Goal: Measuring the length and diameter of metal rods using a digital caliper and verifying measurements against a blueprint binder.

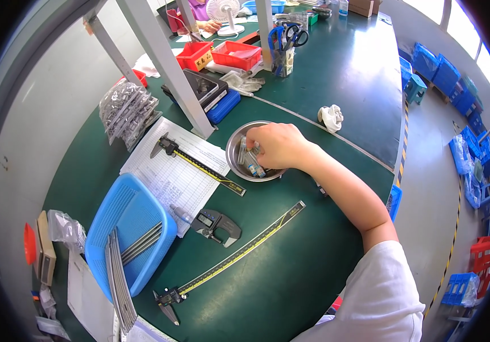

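1. The right hand [276,145] reaches into a round, shallow, shiny metal bowl [233,153] near the middle of the dark green desk [324,74]; its fingers are curled down among small grey metal parts [250,162] lying in the bowl, but whether they actually pinch one cannot be told.
2. The left hand is not in view.
3. Just left of the bowl a long steel caliper with a yellow scale [199,162] lies slanted across a white printed sheet of paper [168,176].
4. A small grey digital micrometer [216,225] rests at the paper's near corner, beside a light blue plastic basket [125,214] that holds thin grey metal strips [121,273].
5. A second, longer caliper with a yellow scale [239,251] runs diagonally toward the desk's near edge.
6. A crumpled white cloth [331,117] lies to the right of the bowl, well apart from it.
7. Clear bags of small metal parts [126,111] sit by the desk's left edge.
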A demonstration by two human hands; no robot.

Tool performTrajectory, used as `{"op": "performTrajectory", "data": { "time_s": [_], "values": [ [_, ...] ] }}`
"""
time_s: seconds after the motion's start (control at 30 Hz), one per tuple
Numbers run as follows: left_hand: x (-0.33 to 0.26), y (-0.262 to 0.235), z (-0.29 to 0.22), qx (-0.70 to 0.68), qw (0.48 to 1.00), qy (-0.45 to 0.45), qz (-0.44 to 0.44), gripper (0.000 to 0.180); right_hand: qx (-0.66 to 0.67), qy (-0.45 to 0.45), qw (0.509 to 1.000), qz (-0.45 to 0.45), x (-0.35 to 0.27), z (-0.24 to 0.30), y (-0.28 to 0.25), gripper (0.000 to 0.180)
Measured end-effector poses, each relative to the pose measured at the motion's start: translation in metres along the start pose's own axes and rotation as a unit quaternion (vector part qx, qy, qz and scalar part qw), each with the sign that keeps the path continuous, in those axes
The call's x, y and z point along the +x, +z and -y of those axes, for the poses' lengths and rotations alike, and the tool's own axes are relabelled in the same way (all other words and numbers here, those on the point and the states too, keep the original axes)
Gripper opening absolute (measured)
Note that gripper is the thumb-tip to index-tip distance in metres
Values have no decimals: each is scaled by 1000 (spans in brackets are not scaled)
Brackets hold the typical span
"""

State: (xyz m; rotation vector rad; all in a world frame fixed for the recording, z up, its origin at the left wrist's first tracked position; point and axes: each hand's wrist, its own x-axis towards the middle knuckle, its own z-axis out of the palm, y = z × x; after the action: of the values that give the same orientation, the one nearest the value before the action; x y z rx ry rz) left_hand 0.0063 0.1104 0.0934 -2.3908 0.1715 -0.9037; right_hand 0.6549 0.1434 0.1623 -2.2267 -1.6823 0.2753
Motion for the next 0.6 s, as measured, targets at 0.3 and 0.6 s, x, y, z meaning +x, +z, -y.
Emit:
{"op": "performTrajectory", "data": {
  "time_s": [0.3,0.6],
  "values": [
    [-7,-1,3,-6,999,36,-6,25,35,15,998,47,2,2,-8,20],
    [104,-12,-63,71,707,-656,255,25,-119,15,983,141,-5,3,-14,24]
  ]
}}
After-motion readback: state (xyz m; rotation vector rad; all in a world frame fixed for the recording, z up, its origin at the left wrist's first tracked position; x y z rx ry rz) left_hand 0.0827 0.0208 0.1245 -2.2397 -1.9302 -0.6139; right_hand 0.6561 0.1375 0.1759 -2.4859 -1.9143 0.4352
